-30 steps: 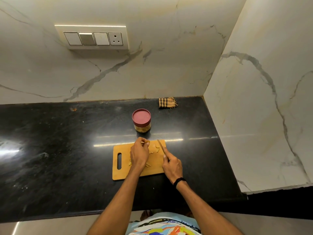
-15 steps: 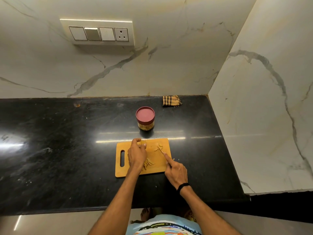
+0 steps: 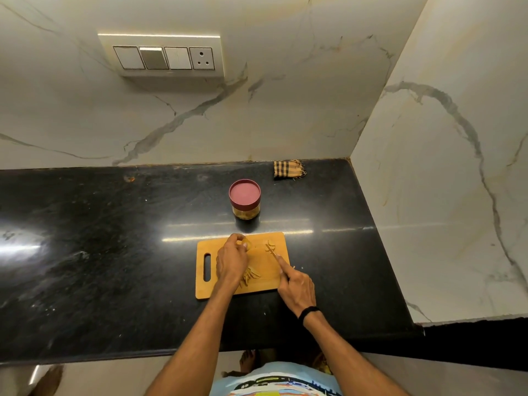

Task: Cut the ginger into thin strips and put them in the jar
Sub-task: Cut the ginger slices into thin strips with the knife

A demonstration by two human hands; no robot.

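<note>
The left hand (image 3: 232, 260) had its grip pinched on a small ginger slice (image 3: 248, 244) near the far edge of the cutting board (image 3: 206, 291), fingers curled in around it. The right hand (image 3: 297, 288) was wrapped round the knife (image 3: 273, 252), forefinger along its top, the tip reaching toward a few loose slices (image 3: 271, 242). Cut strips (image 3: 251, 275) lay in a small heap just beside the left wrist. Beyond the board, apart from it on the black counter (image 3: 114, 252), stood the jar (image 3: 245, 200) with its red lid still on.

The step looked like setting up the next slice for stripping. Done well, that meant laying the slice flat so it could not rock, tucking the fingertips behind the knuckles, and making narrow, parallel cuts. The lid would have to come off before anything went in.

Compared with half a second before, little had changed: hands, knife and jar sat in much the same places, though the pinched slice showed more plainly at the fingertips.
</note>
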